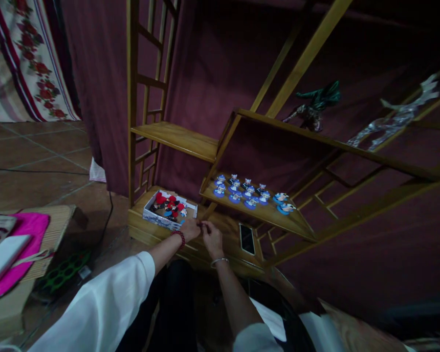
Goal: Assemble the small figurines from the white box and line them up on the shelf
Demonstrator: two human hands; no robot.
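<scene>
My left hand, with a red bead bracelet at the wrist, is beside a white cardboard box on the lower shelf. Several small red and black figurines lie jumbled inside that box. Fingertips of my right hand, which wears a silver bangle, meet those of my left just right of the box. Both hands are closed in a pinch around something small and dark, too small to name. On the raised shelf to the right, several blue-and-white figurines stand in rows.
A phone lies on the lower shelf right of my hands. Higher up stand a green-caped figure and a clear deer-like ornament. At left, a low table carries a pink cloth and a white box. A cable runs across the tiled floor.
</scene>
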